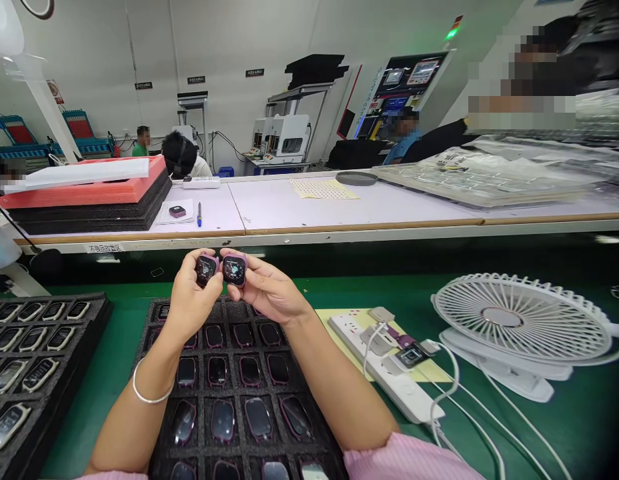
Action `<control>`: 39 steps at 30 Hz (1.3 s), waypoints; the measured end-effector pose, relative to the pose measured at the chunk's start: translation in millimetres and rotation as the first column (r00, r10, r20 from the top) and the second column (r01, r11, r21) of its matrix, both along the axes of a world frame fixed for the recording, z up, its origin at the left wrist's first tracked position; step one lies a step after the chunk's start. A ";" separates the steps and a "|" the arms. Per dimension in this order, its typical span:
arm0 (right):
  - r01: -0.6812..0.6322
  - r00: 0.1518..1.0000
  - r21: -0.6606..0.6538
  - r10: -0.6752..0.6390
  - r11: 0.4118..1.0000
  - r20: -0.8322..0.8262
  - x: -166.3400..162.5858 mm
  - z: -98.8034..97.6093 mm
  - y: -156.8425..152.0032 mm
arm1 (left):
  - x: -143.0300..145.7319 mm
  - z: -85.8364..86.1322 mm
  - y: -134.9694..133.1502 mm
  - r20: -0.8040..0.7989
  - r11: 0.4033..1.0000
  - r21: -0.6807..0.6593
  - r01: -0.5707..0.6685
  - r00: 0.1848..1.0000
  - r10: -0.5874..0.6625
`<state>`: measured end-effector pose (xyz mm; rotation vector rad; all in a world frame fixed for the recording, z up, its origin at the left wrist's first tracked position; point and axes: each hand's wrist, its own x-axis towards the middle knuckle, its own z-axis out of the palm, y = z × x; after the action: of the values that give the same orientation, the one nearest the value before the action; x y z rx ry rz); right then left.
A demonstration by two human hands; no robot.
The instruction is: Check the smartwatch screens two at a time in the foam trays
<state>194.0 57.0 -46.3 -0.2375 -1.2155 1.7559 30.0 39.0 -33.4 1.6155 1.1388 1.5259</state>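
Note:
My left hand (194, 300) is closed on a purple-framed smartwatch (206, 268) with a lit face. In my right hand (267, 287) is a second purple smartwatch (234, 269), its screen also lit with a dial. Both watches are held side by side, faces towards me, above a black foam tray (232, 387). Purple-edged watches with mostly dark screens, such as this one (223, 420), sit in the tray's compartments. My forearms cover part of the tray.
Left is another foam tray (64, 383) of silver-framed watches. At right are a power strip (384, 373) with cables and a white fan (519, 320). A raised shelf (269, 207) holds red and black foam (89, 187), a pen (199, 215) and another watch (177, 211). People sit beyond.

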 end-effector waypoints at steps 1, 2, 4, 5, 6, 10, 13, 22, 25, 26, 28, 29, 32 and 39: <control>0.000 1.000 0.000 0.000 1.000 -0.002 0.0 -0.1 -0.1 | -0.1 0.3 -0.2 -0.002 1.000 0.003 -0.001 1.000 0.001; -0.001 1.000 0.000 0.001 1.000 -0.004 0.0 -0.1 -0.1 | -0.3 0.5 -0.3 -0.007 1.000 0.007 -0.003 1.000 0.003; -0.003 1.000 -0.002 0.003 1.000 -0.010 -0.3 -0.2 -0.1 | -0.9 0.5 -0.4 -0.024 1.000 0.016 -0.010 1.000 0.010; -0.002 1.000 -0.001 0.002 1.000 -0.012 -0.5 -0.1 -0.1 | -1.2 0.4 -0.3 -0.032 1.000 0.018 -0.013 0.999 0.014; 0.000 1.000 0.000 0.000 1.000 -0.013 -0.7 -0.1 -0.1 | -1.6 0.2 -0.2 -0.037 1.000 0.018 -0.014 0.999 0.014; 0.001 1.000 0.010 -0.001 1.000 -0.014 -0.9 -0.2 0.3 | -2.2 -0.1 0.0 -0.034 1.000 0.017 -0.005 0.999 0.006; -0.004 1.000 0.017 0.005 1.000 -0.016 -0.6 -0.4 0.2 | -2.4 -0.3 -0.2 -0.039 1.000 0.021 -0.008 0.999 0.009; -0.001 1.000 0.031 0.002 1.000 -0.010 0.2 -1.1 -0.6 | -2.2 -1.2 0.7 -0.027 1.000 0.016 0.012 1.000 -0.012; -0.017 1.000 0.029 0.017 0.999 -0.015 0.5 -0.9 -0.9 | -2.3 0.3 -0.5 -0.007 0.999 0.014 0.029 1.000 -0.029; -0.021 1.000 0.030 0.021 0.999 -0.015 0.4 -0.8 -1.1 | -2.5 0.7 -0.8 -0.011 0.999 0.018 0.027 1.000 -0.026; -0.019 1.000 0.035 0.019 0.999 -0.017 -0.1 -0.7 -1.2 | -2.7 0.7 -0.3 -0.042 1.000 0.030 0.008 0.999 -0.007; -0.012 1.000 0.034 0.012 0.999 -0.016 -0.6 -0.7 -0.9 | -2.6 0.2 0.9 -0.057 0.999 0.036 -0.003 0.998 0.005; 0.030 1.000 -0.001 -0.030 1.000 -0.005 -1.8 -1.7 2.0 | -1.7 -2.6 7.7 -0.020 1.000 0.017 -0.016 1.000 0.016; 0.172 0.984 -0.166 -0.161 0.971 0.079 -0.6 -8.5 18.4 | -1.7 -5.7 21.1 0.369 0.939 -0.268 0.217 0.923 -0.108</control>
<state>193.4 75.5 -54.8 -0.4885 -1.0567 1.7177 28.3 60.2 -39.1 1.1458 0.9581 1.3793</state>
